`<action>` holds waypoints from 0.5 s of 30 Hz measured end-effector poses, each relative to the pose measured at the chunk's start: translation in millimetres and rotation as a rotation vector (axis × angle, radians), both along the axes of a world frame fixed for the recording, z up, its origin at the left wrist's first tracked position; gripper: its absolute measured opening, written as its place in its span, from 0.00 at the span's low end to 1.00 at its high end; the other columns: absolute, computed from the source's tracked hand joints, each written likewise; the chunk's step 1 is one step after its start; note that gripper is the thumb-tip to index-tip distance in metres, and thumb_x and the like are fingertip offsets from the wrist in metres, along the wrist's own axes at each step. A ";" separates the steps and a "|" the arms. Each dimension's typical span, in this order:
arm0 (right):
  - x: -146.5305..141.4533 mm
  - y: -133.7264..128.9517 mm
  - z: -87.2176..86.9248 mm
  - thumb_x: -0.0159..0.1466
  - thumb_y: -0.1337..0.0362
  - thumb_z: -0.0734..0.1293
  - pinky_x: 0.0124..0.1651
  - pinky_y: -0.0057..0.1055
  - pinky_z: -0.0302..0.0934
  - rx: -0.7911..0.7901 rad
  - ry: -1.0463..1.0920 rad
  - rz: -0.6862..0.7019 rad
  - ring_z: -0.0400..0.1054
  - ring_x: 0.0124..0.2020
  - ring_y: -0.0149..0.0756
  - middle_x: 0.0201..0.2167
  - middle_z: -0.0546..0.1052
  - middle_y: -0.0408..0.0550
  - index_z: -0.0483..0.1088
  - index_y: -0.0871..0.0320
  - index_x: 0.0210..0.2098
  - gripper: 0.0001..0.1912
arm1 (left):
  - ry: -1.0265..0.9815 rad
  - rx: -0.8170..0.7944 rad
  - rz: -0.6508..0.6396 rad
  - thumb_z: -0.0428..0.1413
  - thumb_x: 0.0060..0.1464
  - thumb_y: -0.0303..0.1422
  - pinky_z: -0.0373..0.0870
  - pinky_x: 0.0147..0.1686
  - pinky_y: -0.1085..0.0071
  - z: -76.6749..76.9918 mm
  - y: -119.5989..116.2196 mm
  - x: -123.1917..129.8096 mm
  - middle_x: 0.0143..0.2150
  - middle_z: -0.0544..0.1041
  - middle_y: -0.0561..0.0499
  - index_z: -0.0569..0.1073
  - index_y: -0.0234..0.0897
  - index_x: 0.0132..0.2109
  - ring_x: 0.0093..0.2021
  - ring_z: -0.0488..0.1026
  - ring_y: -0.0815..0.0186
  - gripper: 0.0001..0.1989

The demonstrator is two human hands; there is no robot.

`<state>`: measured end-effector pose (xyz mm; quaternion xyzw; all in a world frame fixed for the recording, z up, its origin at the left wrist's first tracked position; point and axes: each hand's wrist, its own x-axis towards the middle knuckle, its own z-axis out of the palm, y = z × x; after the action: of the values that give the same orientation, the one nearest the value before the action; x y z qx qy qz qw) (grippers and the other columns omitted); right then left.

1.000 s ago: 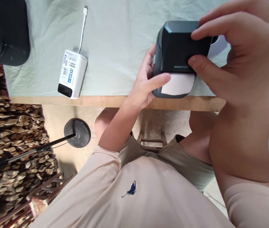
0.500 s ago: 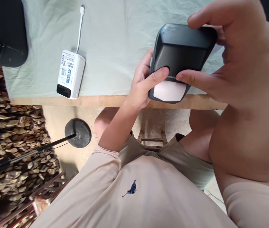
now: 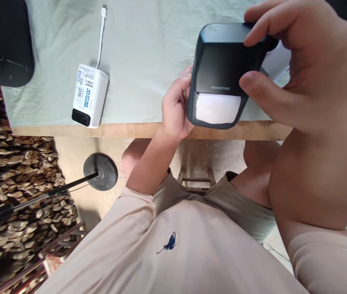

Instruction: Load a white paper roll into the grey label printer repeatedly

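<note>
A black label printer (image 3: 228,61) with NIIMBOT lettering is held up over the table's front edge, a white label (image 3: 218,108) showing in its lower slot. Its left side rests in my left hand (image 3: 176,106), whose fingers are partly hidden behind it. My right hand (image 3: 308,69) grips the printer's right side, with fingertips over the upper right corner and the thumb by the right edge. Behind that side, a white object (image 3: 279,61) is partly visible; I cannot make out what it is.
On the pale green table cover (image 3: 139,73) lies a white power bank (image 3: 89,96) with a short cable (image 3: 101,38). A black bag-like object (image 3: 4,41) sits at the far left. Below are a round black stand base (image 3: 100,171) and stacked firewood (image 3: 23,179).
The printer has shifted slightly left and turned to face me more squarely. My left thumb has left its front face, and my right thumb has slid from the lettering toward the right edge.
</note>
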<state>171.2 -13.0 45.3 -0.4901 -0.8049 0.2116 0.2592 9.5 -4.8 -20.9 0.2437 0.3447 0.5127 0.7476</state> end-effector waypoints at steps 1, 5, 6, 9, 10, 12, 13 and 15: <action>0.0 -0.1 0.3 0.53 0.61 0.55 0.50 0.23 0.53 -0.003 -0.006 -0.007 0.54 0.49 0.22 0.44 0.60 0.39 0.55 0.59 0.44 0.19 | 0.004 -0.008 0.004 0.46 0.48 0.31 0.62 0.50 0.69 -1.2 -0.3 -0.5 0.24 0.65 0.54 0.62 0.33 0.25 0.52 0.59 0.64 0.07; 0.3 1.7 0.1 0.48 0.61 0.59 0.53 0.25 0.54 -0.015 -0.023 0.013 0.54 0.50 0.22 0.47 0.58 0.38 0.53 0.55 0.46 0.25 | 0.016 -0.041 0.026 0.50 0.45 0.31 0.64 0.46 0.73 -5.8 -1.2 -1.2 0.21 0.65 0.55 0.62 0.34 0.23 0.49 0.62 0.65 0.07; 0.5 2.1 0.0 0.48 0.61 0.60 0.55 0.25 0.53 -0.026 -0.030 0.023 0.53 0.51 0.22 0.48 0.57 0.37 0.52 0.54 0.47 0.27 | 0.021 -0.045 0.040 0.50 0.45 0.31 0.64 0.46 0.72 -6.4 -1.1 -1.0 0.21 0.64 0.55 0.62 0.34 0.23 0.50 0.62 0.65 0.07; 0.0 1.5 0.0 0.47 0.59 0.61 0.54 0.24 0.54 -0.025 0.033 -0.020 0.53 0.51 0.21 0.47 0.58 0.37 0.53 0.55 0.47 0.28 | 0.030 -0.048 0.085 0.48 0.47 0.32 0.62 0.50 0.70 -3.5 -1.2 0.5 0.24 0.67 0.54 0.64 0.33 0.26 0.55 0.57 0.63 0.07; -1.0 0.7 -0.1 0.48 0.59 0.61 0.52 0.23 0.56 -0.013 0.081 -0.052 0.54 0.49 0.21 0.45 0.59 0.38 0.54 0.57 0.47 0.27 | 0.024 -0.058 0.080 0.47 0.47 0.35 0.61 0.51 0.69 -0.6 -1.6 1.0 0.27 0.68 0.54 0.65 0.34 0.28 0.56 0.55 0.63 0.08; -4.6 -0.8 -0.9 0.48 0.58 0.60 0.50 0.22 0.58 0.027 0.170 -0.108 0.56 0.48 0.21 0.44 0.61 0.40 0.55 0.59 0.46 0.26 | -0.010 -0.077 -0.012 0.47 0.47 0.41 0.61 0.51 0.70 7.2 -2.6 2.4 0.34 0.71 0.52 0.67 0.35 0.33 0.56 0.54 0.62 0.13; -6.9 -0.9 -1.6 0.48 0.57 0.60 0.49 0.22 0.58 0.043 0.188 -0.134 0.56 0.48 0.21 0.44 0.61 0.39 0.55 0.59 0.45 0.26 | -0.033 -0.048 -0.060 0.45 0.48 0.41 0.62 0.51 0.70 11.3 -3.3 3.2 0.36 0.71 0.52 0.68 0.36 0.35 0.56 0.56 0.63 0.15; -11.6 1.0 -3.5 0.47 0.55 0.60 0.49 0.22 0.56 0.033 0.237 -0.289 0.56 0.47 0.22 0.42 0.62 0.37 0.57 0.57 0.43 0.25 | -0.057 0.042 -0.144 0.42 0.51 0.38 0.64 0.48 0.70 17.7 -4.3 5.1 0.36 0.72 0.50 0.68 0.36 0.37 0.53 0.60 0.63 0.14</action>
<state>159.7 -12.0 41.8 -0.5681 -0.6932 0.2150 0.3880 14.7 -9.2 -3.2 0.2688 0.2938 0.4713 0.7869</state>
